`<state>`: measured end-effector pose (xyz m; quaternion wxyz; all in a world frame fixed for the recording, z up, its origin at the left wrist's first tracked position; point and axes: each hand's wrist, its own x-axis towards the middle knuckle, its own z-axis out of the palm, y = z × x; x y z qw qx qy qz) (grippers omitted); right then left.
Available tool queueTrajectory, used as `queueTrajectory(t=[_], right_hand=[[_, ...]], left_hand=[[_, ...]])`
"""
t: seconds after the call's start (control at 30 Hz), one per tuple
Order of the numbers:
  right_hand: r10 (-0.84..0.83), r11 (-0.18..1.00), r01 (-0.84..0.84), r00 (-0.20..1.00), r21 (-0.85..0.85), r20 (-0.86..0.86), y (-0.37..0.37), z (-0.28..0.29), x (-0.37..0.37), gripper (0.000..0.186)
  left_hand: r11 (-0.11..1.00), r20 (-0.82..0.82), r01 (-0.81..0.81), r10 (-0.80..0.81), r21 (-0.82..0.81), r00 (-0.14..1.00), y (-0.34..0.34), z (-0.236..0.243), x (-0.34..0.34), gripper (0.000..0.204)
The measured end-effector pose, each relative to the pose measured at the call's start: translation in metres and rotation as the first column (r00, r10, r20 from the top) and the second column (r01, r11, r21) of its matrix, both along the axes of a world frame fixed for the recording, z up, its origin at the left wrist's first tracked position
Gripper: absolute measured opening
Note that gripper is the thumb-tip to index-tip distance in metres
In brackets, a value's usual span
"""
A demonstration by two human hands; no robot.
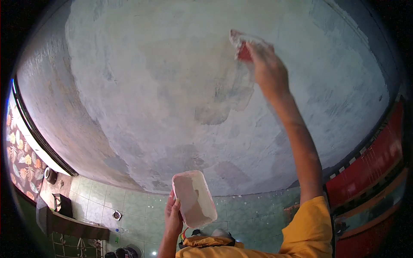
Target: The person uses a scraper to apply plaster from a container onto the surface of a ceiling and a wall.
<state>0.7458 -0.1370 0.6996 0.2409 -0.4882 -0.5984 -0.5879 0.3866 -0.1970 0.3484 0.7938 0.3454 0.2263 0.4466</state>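
Observation:
My right hand (269, 69) is raised against the patchy white-grey wall (159, 86), gripping a red flat spreader (244, 51) smeared with white paste; its edge is slightly blurred. Low in the middle, my left hand (172, 215) holds a pink-rimmed rectangular plastic container (194, 198) by its side, fingers wrapped round it. The container has pale, greyish paste inside.
Below the wall is a green tiled floor (150, 210) with bottles (121, 230) and a small metal item (117, 215). A dark bench-like piece (77, 228) stands lower left, beside a leaf-patterned panel (21, 150). Red wooden furniture (361, 167) lines the right.

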Motion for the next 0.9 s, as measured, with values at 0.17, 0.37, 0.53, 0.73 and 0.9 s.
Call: queueTrajectory(t=[0.17,0.37,0.53,0.73,0.9], right_hand=[[-0.085,0.936,0.075,0.996,-0.345,-0.013,-0.009,-0.150,-0.003,0.043],[-0.146,0.964,0.116,0.983,-0.239,-0.108,-0.026,-0.089,0.001,0.036],[-0.142,0.990,0.141,0.988,-0.021,-0.057,-0.024,-0.006,0.026,0.042],[-0.065,0.958,0.031,0.992,-0.286,-0.110,-0.028,-0.160,0.014,0.037],[-0.042,0.961,-0.011,0.982,-0.277,-0.187,-0.034,-0.136,0.009,0.040]], left_hand=[[0.999,-0.019,-0.012,0.011,-0.034,1.000,0.005,-0.004,-0.002,0.062],[1.000,-0.016,0.004,-0.004,-0.002,1.000,0.006,0.003,-0.005,0.062],[1.000,-0.046,0.018,-0.019,-0.023,0.999,0.009,0.000,-0.002,0.063],[1.000,-0.059,0.026,-0.026,-0.002,0.998,0.010,0.000,0.000,0.064],[0.999,-0.093,0.010,-0.007,0.039,0.996,0.011,0.004,0.001,0.059]])
